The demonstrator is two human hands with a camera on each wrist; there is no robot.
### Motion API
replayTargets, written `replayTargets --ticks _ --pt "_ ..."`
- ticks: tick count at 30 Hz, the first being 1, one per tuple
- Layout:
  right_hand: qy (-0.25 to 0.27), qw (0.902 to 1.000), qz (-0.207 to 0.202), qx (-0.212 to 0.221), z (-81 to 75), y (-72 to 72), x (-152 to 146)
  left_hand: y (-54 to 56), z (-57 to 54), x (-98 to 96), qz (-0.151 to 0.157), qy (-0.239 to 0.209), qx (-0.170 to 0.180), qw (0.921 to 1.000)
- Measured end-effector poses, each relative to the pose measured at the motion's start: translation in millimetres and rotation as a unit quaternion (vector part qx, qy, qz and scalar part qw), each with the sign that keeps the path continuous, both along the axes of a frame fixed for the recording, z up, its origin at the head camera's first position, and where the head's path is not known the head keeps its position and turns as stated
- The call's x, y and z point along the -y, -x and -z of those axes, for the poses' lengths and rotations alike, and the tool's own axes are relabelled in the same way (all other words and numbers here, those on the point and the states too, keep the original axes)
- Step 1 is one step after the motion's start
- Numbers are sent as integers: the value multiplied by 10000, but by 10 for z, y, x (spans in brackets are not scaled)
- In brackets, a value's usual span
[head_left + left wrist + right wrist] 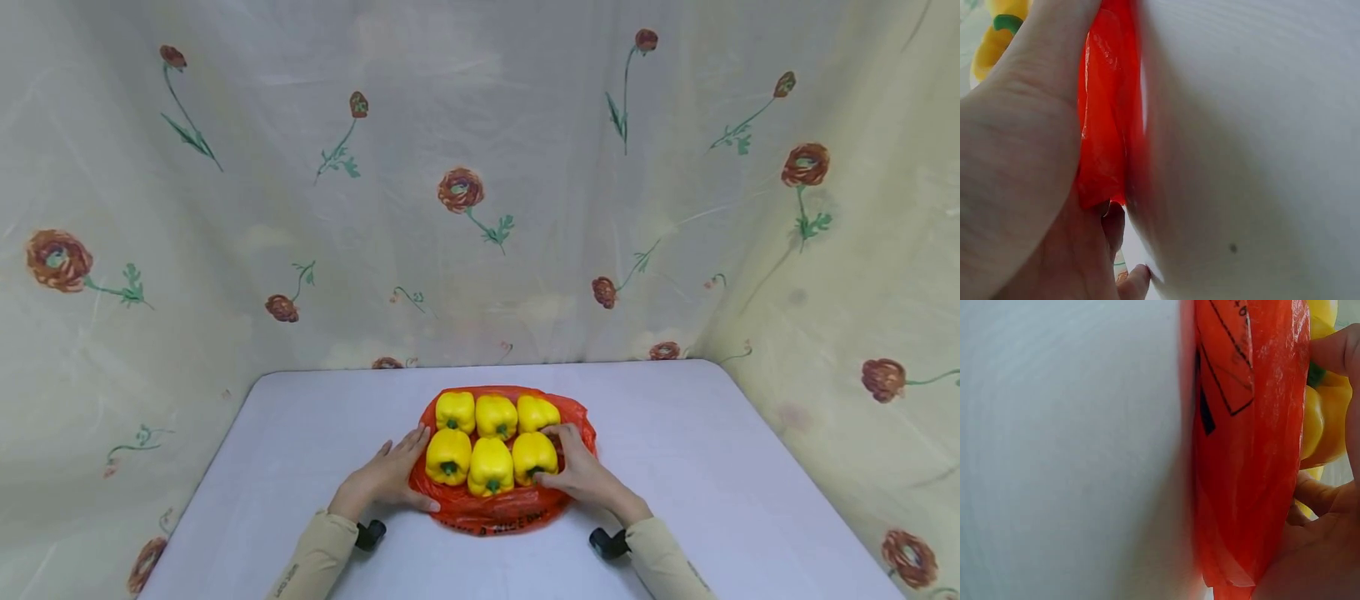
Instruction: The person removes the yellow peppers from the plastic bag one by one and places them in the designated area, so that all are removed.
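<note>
Yellow bell peppers, several of them, sit in two rows on a red plastic bag that lies spread on the table. My right hand holds the front right pepper, thumb near its green stem and fingers round its far side. In the right wrist view that pepper shows beyond the bag's raised edge. My left hand rests along the bag's left edge, fingers extended beside the front left pepper. The left wrist view shows the bag against that hand; some fingertips are hidden.
A white table spreads out on both sides of the bag. Behind and beside it hangs a pale curtain with a flower print. Each wrist carries a small black camera, such as the left one.
</note>
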State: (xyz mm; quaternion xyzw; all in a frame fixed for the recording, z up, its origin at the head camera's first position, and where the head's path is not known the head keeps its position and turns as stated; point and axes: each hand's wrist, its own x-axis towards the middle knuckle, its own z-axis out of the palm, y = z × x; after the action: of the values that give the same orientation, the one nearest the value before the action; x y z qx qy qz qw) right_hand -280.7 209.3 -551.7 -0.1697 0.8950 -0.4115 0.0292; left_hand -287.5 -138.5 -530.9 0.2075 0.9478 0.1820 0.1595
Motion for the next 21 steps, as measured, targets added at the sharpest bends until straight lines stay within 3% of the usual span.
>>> replayTargets --ticks 11,21 --pt "320 9979 -53 568 30 53 -13 39 45 30 -67 37 59 10000" --pt "548 9946 45 882 15 16 -18 40 69 21 35 -4 77 10000"
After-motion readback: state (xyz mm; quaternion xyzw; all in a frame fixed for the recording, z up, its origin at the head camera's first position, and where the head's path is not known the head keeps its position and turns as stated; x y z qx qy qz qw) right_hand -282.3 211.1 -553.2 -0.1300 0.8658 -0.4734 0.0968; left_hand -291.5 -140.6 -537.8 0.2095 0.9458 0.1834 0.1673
